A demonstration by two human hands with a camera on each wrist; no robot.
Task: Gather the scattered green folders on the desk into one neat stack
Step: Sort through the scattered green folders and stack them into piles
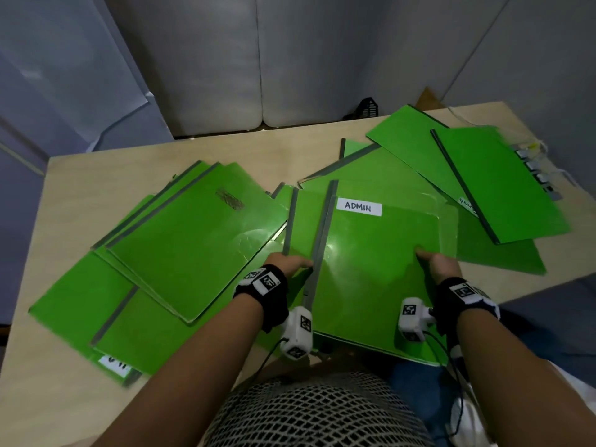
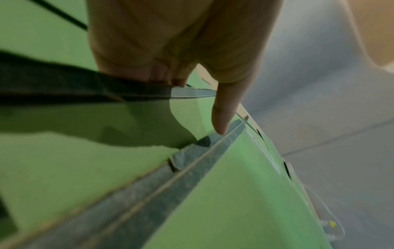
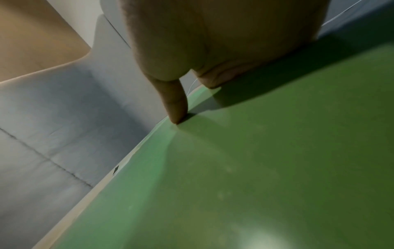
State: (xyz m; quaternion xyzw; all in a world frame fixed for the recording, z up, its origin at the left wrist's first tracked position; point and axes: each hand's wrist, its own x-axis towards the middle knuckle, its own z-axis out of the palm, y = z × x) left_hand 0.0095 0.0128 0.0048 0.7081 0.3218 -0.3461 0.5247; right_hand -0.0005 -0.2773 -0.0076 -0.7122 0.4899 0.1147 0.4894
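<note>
Several green folders with grey spines lie scattered and overlapping on the light wooden desk [image 1: 113, 175]. The one labelled ADMIN [image 1: 371, 269] is in the middle, its near edge sticking out past the desk's front. My left hand [image 1: 292, 262] grips it at the grey spine. My right hand [image 1: 437, 264] pinches its right side, thumb on top. In the right wrist view the thumb [image 3: 175, 104] presses on the green cover [image 3: 277, 168] and the fingers curl under the edge. In the left wrist view one digit [image 2: 224, 109] touches a grey spine [image 2: 192, 176].
A fanned pile of folders [image 1: 193, 240] lies to the left, and more folders [image 1: 503, 188] at the back right. Grey clips and a cable [image 1: 532, 166] sit at the desk's right edge. A grey sofa [image 1: 225, 75] stands behind, with a black object [image 1: 367, 108] at the far edge.
</note>
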